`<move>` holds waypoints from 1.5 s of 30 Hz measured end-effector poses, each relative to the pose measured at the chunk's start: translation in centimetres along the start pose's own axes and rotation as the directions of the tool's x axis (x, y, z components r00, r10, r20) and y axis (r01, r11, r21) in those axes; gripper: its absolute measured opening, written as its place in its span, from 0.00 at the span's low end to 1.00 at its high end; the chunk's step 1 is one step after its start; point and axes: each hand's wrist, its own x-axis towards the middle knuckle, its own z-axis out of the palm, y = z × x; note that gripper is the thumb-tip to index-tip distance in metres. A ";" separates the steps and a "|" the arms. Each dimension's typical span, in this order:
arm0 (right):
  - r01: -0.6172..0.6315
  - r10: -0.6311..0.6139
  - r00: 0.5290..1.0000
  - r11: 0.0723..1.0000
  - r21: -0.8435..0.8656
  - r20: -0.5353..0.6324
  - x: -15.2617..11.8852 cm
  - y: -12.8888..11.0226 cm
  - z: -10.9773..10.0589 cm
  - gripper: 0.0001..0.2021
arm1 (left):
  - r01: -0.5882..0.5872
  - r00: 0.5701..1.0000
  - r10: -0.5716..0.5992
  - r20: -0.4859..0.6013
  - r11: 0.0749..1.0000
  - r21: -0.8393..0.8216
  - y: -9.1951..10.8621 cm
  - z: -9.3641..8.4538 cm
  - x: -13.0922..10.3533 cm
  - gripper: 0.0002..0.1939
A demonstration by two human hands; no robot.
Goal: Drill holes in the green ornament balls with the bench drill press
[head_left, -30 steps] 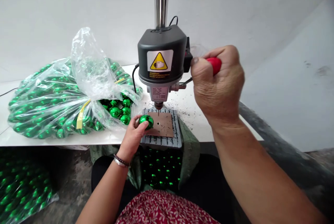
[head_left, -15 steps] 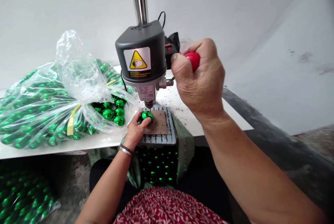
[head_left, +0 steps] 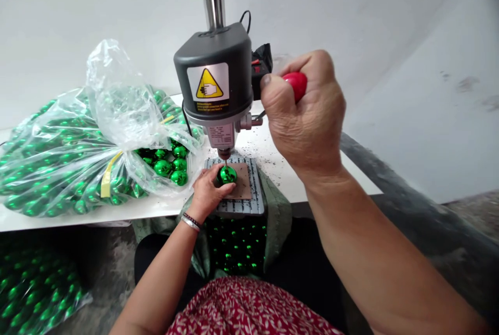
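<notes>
A shiny green bauble (head_left: 228, 175) sits on the brown board (head_left: 244, 185) on the base of a small bench drill press (head_left: 213, 72). Fingers and thumb of my left hand (head_left: 208, 191) close around the bauble from its left side. Directly over it is the thin drill bit (head_left: 225, 163), its tip at the bauble's top; whether it has gone in, I cannot tell. Up at the right, my right hand (head_left: 307, 111) is wrapped round the red knob (head_left: 296, 85) of the press's lever.
A clear plastic bag (head_left: 78, 153) full of green baubles lies on the white table (head_left: 273, 142) at the left. More baubles fill a container (head_left: 236, 246) below the press and another bag (head_left: 39, 288) at lower left. Dark shavings litter the base.
My left hand has shifted the bauble slightly right, so it now sits squarely beneath the bit. My right hand keeps its grip on the knob. The whole view has moved a little.
</notes>
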 end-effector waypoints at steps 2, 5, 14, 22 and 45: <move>0.014 -0.014 1.000 1.000 0.005 -0.009 -0.1 0.2 0.0 0.15 | 0.012 1.000 -0.012 0.001 1.000 -0.029 -0.1 0.0 0.0 0.26; 0.013 -0.013 1.000 1.000 0.018 0.003 -0.2 0.6 -0.1 0.14 | 0.018 1.000 -0.018 0.000 0.999 -0.047 -0.5 0.2 -0.1 0.25; 0.006 -0.009 0.993 0.999 -0.032 -0.116 -0.7 0.2 -0.1 0.16 | 0.007 1.000 -0.007 -0.010 1.000 -0.006 -0.9 1.0 -0.5 0.23; -0.013 0.012 0.993 1.000 -0.009 -0.115 -1.9 -0.2 -0.6 0.09 | -0.056 0.998 0.056 0.005 0.994 0.096 -1.7 1.1 -0.5 0.23; 0.097 -0.099 0.995 0.992 -0.084 -0.013 -4.1 -0.3 -2.0 0.06 | -0.129 0.991 0.108 0.073 0.899 0.418 -1.6 1.0 -0.6 0.25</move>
